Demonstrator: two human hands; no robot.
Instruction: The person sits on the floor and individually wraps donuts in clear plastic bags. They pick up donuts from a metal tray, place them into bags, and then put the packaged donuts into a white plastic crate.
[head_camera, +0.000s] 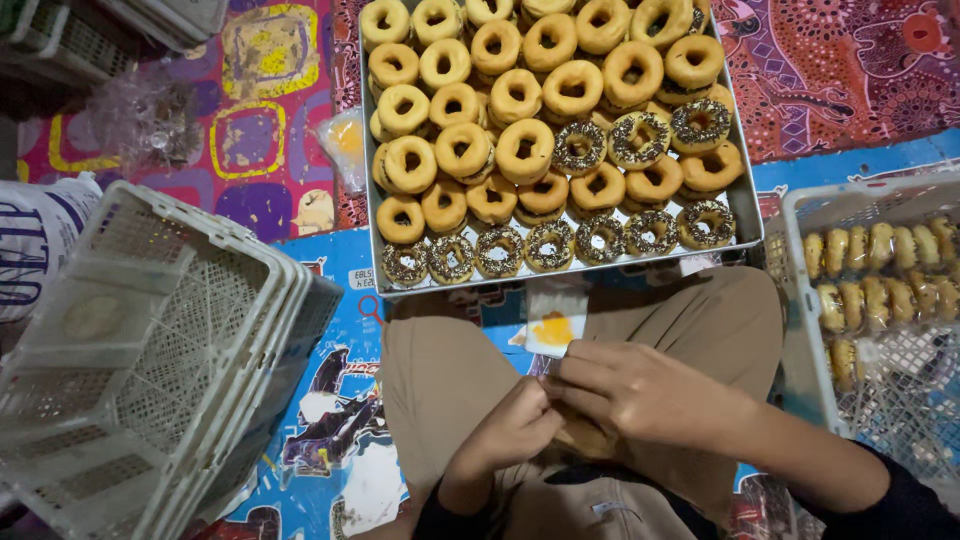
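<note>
Both hands (590, 405) pinch a clear, orange-printed plastic bag (555, 325)

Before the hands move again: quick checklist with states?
1. Left hand and right hand together on the lap: ok.
2. What the fingers pinch: cannot tell, mostly hidden.
3. Small clear bag with an orange mark lies at the right fingertips: ok.
4. Tray of doughnuts ahead of the knees, full: ok.
5. White crate on the right holds packed doughnuts: ok.
6. Stacked white crates on the left, tilted: not ok.
</note>
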